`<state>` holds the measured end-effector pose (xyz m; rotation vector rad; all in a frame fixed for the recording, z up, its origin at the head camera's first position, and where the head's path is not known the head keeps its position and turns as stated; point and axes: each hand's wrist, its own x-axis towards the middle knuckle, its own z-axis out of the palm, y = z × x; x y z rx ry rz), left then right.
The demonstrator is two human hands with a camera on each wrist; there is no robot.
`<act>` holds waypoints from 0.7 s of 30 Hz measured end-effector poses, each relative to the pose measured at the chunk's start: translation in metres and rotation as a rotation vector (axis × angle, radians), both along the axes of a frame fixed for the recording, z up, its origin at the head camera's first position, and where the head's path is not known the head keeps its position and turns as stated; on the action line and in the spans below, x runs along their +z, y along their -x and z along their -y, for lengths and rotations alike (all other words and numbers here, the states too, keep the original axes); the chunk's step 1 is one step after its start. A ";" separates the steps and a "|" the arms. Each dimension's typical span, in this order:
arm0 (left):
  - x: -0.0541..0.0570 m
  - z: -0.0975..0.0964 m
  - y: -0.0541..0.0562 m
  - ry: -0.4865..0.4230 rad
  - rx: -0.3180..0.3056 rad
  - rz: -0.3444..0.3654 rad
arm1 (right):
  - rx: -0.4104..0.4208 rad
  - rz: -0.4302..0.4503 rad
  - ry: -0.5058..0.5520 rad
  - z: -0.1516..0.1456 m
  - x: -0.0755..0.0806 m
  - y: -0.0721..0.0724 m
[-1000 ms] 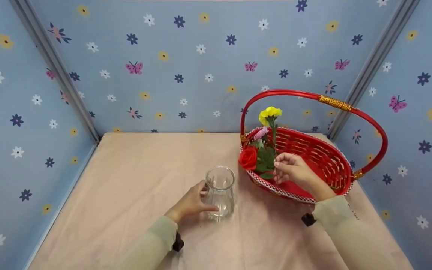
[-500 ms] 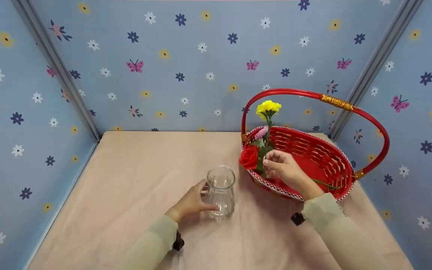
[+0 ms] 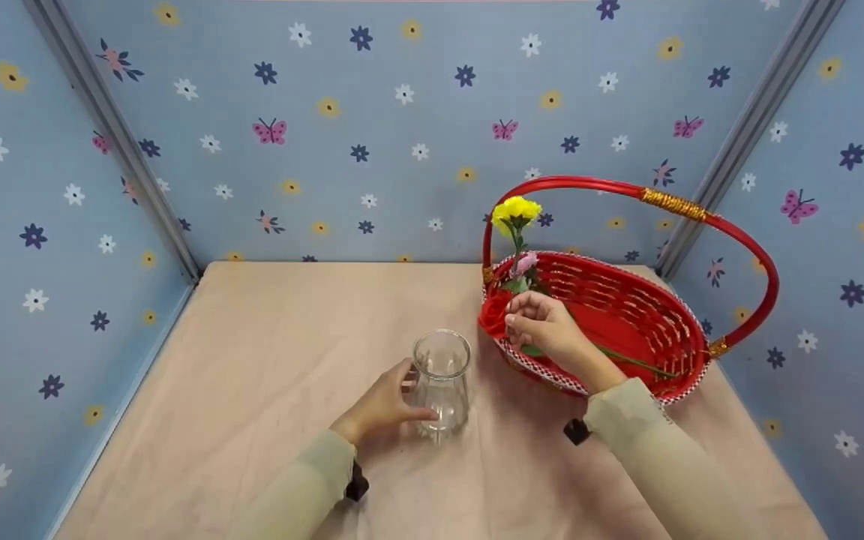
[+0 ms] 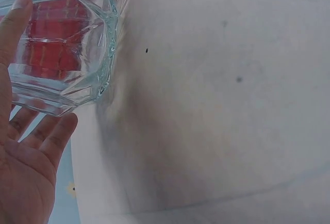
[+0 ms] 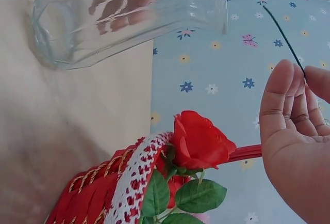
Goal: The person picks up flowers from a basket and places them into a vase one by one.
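Note:
My left hand (image 3: pixel 383 405) holds a clear glass vase (image 3: pixel 443 382) upright on the table, thumb on one side and fingers on the other. In the left wrist view the thumb lies along the faceted vase (image 4: pixel 62 48). My right hand (image 3: pixel 548 330) pinches the thin green stem (image 5: pixel 282 33) of a yellow carnation (image 3: pixel 516 214) between thumb and fingertips. The bloom stands above the hand, in front of the basket handle, and the stem's bare lower end shows in the right wrist view. Behind the right fingers, a red rose (image 3: pixel 493 316) leans on the basket rim.
A red woven basket (image 3: pixel 683 330) with a tall arched handle (image 3: pixel 739 240) stands right of the vase. It holds a pink flower (image 3: pixel 526 262) and a green stem (image 3: pixel 638 363). The table has a pale pink cloth (image 3: pixel 289 337), with blue patterned walls (image 3: pixel 402 150) around it.
My right hand has moved left with the yellow carnation, from over the basket to its left rim, now partly covering the rose. The left hand and vase have stayed put.

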<state>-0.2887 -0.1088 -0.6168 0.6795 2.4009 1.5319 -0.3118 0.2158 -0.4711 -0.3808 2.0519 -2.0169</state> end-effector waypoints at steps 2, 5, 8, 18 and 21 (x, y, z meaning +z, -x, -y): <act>0.000 0.000 0.000 -0.003 -0.002 -0.003 | 0.000 -0.013 0.012 0.004 0.002 0.001; -0.001 0.001 0.001 -0.011 -0.008 -0.013 | -0.007 -0.035 0.022 0.011 0.005 0.002; -0.001 0.001 0.001 -0.012 -0.015 -0.007 | -0.015 -0.058 0.032 0.018 0.008 0.003; 0.001 0.000 -0.002 -0.025 -0.021 0.042 | -0.028 -0.082 0.090 0.042 0.013 0.006; 0.001 0.000 -0.001 -0.025 -0.022 0.026 | -0.035 -0.090 0.080 0.047 0.014 0.008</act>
